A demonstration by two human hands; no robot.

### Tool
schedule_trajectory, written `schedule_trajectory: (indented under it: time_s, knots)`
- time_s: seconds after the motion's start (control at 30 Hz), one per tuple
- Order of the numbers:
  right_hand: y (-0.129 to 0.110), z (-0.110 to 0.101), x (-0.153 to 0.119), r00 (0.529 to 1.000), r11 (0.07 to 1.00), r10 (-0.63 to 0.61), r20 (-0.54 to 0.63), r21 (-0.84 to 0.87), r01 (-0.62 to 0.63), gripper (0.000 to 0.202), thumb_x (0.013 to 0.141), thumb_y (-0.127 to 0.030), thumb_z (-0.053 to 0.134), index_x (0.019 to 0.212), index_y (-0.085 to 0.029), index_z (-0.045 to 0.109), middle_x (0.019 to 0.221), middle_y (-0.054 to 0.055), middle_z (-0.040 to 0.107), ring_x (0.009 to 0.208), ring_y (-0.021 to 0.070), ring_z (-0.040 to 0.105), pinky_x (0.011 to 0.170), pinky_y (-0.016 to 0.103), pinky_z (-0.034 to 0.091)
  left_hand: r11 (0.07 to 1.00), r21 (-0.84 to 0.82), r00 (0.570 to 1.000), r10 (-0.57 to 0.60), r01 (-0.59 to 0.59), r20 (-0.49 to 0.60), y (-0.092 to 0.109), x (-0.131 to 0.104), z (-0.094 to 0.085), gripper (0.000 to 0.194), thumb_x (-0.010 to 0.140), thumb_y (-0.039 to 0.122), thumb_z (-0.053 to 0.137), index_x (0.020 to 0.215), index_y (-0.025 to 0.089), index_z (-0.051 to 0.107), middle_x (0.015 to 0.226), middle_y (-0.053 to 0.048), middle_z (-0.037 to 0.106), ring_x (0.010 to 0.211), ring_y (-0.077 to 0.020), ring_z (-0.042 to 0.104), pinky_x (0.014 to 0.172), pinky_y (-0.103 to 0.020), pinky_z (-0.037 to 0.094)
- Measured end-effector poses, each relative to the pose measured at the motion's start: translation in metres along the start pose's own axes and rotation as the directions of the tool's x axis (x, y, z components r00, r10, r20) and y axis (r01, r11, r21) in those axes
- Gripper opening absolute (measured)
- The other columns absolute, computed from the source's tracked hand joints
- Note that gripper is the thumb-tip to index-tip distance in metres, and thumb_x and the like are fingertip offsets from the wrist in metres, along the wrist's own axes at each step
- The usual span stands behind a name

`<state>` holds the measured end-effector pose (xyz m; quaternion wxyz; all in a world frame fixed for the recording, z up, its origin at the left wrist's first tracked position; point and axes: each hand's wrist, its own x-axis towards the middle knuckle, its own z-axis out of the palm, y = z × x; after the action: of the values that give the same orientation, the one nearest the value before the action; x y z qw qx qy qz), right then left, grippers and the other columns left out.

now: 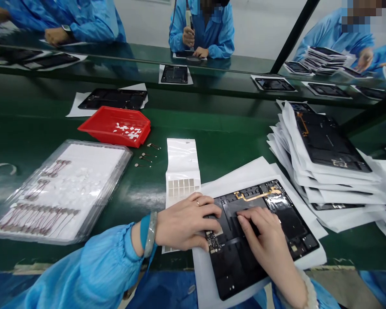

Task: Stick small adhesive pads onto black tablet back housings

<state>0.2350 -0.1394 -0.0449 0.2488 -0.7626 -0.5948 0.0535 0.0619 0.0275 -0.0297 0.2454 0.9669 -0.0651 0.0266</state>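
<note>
A black tablet housing (244, 257), with a gold flex cable (254, 196) along its far side, lies at an angle on white paper sheets (209, 279). My left hand (186, 221) rests over its left edge, fingers apart and tips touching the housing near a small circuit board (214, 243). Over the middle of the housing, my right hand (263, 234) has thumb and forefinger pinched together; whatever lies between the tips is too small to make out. Partly beneath my left hand is a white backing strip (182, 161) with rows of grey-beige adhesive pads (182, 187).
Left, a clear plastic tray (116, 184) holds small wired parts (35, 219). A red bin (104, 122) contains white scraps; several loose wired parts (143, 156) lie nearby. Paper-interleaved housings (328, 141) are stacked at right. Across the bench, co-workers in blue (221, 34) handle similar housings.
</note>
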Motion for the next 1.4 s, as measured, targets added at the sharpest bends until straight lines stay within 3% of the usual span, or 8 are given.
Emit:
schedule_trajectory:
  time_s: [0.57,0.7,1.0,1.07,1.17,1.23,1.3,1.4]
  knots:
    - [-0.001,0.000,0.001,1.000,1.000,0.003,0.007,-0.022,-0.002,0.021,0.094,-0.030,0.045,0.084,-0.023,0.062,0.079,0.002,0.064,0.076,0.0188,0.056,0.068,0.033,0.035,1.000,0.002,1.000,0.013,-0.013,-0.009,0.006,-0.002,-0.002,0.014,0.084,0.034,0.064,0.097,0.029,0.063,0.112,0.000,0.056,0.108,-0.0219,0.046,0.093,-0.036,0.030]
    - [0.000,0.000,0.000,1.000,0.999,-0.004,0.004,-0.032,0.004,0.023,0.095,-0.031,0.044,0.084,-0.023,0.062,0.079,0.002,0.064,0.076,0.0185,0.057,0.068,0.033,0.036,0.999,-0.016,0.998,0.041,-0.042,-0.044,0.004,-0.001,-0.001,0.030,0.085,0.043,0.062,0.110,0.026,0.060,0.116,-0.002,0.057,0.106,-0.0203,0.049,0.094,-0.035,0.031]
    - [0.018,0.008,-0.004,0.986,0.987,-0.159,-0.060,-0.001,0.159,0.025,0.094,-0.039,0.043,0.085,-0.024,0.061,0.079,0.003,0.067,0.073,0.0202,0.061,0.068,0.034,0.042,0.880,0.429,0.964,-0.108,0.206,-0.241,0.024,-0.015,0.015,0.054,0.090,0.054,0.048,0.123,0.013,0.053,0.131,-0.009,0.053,0.116,-0.0240,0.047,0.098,-0.037,0.038]
    - [0.030,0.012,-0.003,0.969,0.970,-0.241,-0.062,-0.018,0.241,0.022,0.093,-0.040,0.046,0.088,-0.025,0.062,0.081,0.002,0.068,0.072,0.0198,0.063,0.066,0.032,0.044,0.785,0.385,0.869,-0.385,0.486,-0.311,0.011,-0.025,-0.003,0.031,0.094,0.036,0.048,0.120,0.020,0.054,0.122,-0.005,0.059,0.111,-0.0192,0.053,0.093,-0.032,0.043]
    - [0.044,0.015,0.000,0.944,0.944,-0.328,-0.037,-0.053,0.325,0.018,0.090,-0.040,0.051,0.090,-0.026,0.063,0.083,0.000,0.070,0.071,0.0180,0.065,0.063,0.030,0.047,0.399,0.248,0.469,-0.751,0.883,-0.465,-0.018,-0.048,-0.031,0.027,0.094,0.010,0.040,0.116,0.015,0.055,0.111,-0.011,0.060,0.097,-0.0184,0.062,0.082,-0.031,0.050]
    - [0.047,0.014,0.002,0.938,0.937,-0.344,-0.031,-0.065,0.342,0.018,0.090,-0.040,0.052,0.091,-0.026,0.063,0.084,0.000,0.071,0.071,0.0177,0.065,0.061,0.029,0.048,0.234,0.188,0.298,-0.807,0.954,-0.510,-0.036,-0.061,-0.041,0.028,0.091,0.003,0.038,0.113,0.006,0.055,0.104,-0.017,0.059,0.087,-0.0209,0.065,0.071,-0.032,0.053]
    - [0.047,0.013,0.003,0.936,0.935,-0.351,-0.030,-0.071,0.349,0.018,0.090,-0.040,0.052,0.090,-0.027,0.063,0.084,0.000,0.071,0.071,0.0179,0.066,0.059,0.028,0.049,0.158,0.147,0.212,-0.835,0.976,-0.507,-0.047,-0.069,-0.043,0.023,0.090,0.003,0.040,0.106,0.004,0.057,0.098,-0.016,0.061,0.081,-0.0209,0.067,0.067,-0.032,0.054]
    - [0.042,0.012,0.003,0.942,0.943,-0.332,-0.052,-0.041,0.331,0.016,0.090,-0.039,0.052,0.089,-0.027,0.064,0.082,0.000,0.070,0.071,0.0185,0.066,0.059,0.028,0.050,0.168,0.111,0.201,-0.854,0.980,-0.480,-0.046,-0.072,-0.040,0.020,0.090,0.004,0.041,0.090,0.006,0.061,0.092,-0.014,0.063,0.080,-0.0214,0.067,0.068,-0.034,0.055]
